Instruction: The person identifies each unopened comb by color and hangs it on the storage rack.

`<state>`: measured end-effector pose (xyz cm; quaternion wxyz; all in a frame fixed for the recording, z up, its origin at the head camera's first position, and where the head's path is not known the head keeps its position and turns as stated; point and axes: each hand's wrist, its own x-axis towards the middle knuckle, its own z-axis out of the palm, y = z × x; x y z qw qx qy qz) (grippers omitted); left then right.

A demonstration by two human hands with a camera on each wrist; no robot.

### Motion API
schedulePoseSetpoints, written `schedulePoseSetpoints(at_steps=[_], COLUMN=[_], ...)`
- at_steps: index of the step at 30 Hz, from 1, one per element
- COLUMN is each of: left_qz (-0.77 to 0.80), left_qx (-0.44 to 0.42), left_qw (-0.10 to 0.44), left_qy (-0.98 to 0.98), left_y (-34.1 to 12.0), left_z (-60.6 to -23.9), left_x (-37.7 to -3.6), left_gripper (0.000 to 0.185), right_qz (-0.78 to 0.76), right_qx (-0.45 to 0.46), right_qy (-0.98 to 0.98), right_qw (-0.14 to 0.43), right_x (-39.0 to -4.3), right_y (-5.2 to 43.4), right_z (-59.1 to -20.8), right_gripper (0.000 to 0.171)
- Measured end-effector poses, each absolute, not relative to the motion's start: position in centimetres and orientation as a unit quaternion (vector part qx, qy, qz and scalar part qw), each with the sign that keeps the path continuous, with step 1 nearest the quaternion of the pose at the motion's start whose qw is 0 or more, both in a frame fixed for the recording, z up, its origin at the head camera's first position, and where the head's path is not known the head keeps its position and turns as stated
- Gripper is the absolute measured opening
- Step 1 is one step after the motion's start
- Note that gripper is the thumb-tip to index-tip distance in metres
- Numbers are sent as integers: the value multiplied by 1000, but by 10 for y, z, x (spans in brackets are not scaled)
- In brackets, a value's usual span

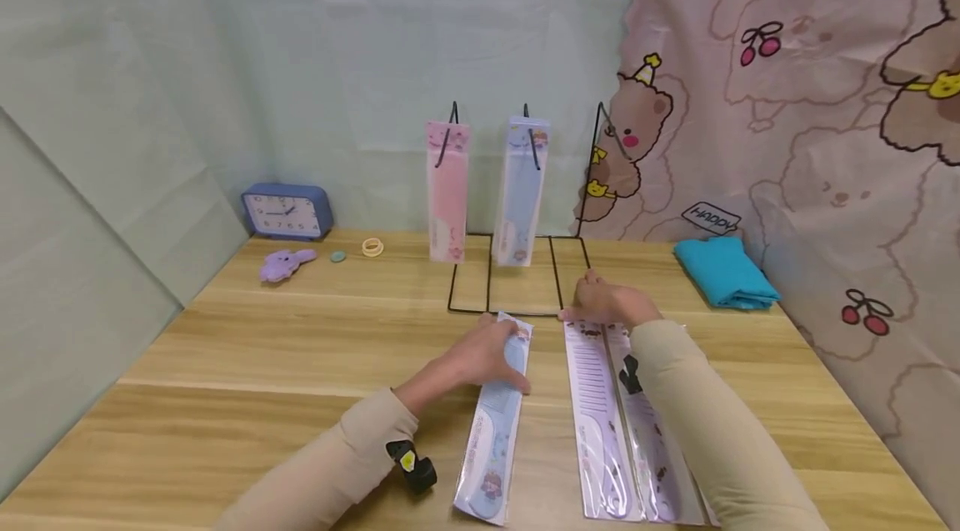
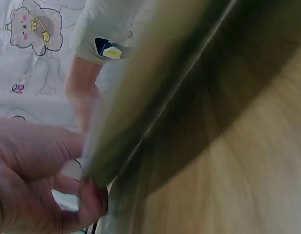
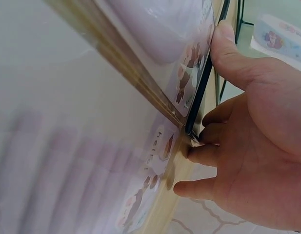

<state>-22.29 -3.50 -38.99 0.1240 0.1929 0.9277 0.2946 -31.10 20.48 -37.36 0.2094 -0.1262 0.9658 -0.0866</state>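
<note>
resting left hand (image 1: 483,356) on blue comb pack (image 1: 495,414), fingers pinching its edge.

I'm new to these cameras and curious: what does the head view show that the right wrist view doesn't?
Only the head view shows the clock, the teal cloth, the left hand on the blue comb pack and the hanging pink comb pack.

Only the right wrist view shows fingers curled at the rack's black wire.

Both show the right hand at the purple comb packs.
</note>
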Motion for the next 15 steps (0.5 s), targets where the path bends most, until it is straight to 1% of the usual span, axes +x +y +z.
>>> schedulePoseSetpoints(at_steps=[6,10,12,15], left_qz=[374,438,464,525], left_qx=[213,232,247,251], left_qw=[147,135,126,115], left_qy=[890,858,841,805], left_y=[-45,-50,-53,-55], left_z=[-376,-361,-351,-337], left_x=[-223,-221,-219,-218], left_gripper=[98,95,92,81], right_qz=[-87,-88,-92,-96], right_qx=[-129,-125,-125,-125], right_qy=[964,965,964,964], right_qw=[213,214,214,214], right_x=[-311,-312,-312,-314], right_y=[204,204,205,206], right_z=[-373,-373,-373,-374], right_gripper=[92,91,90,91])
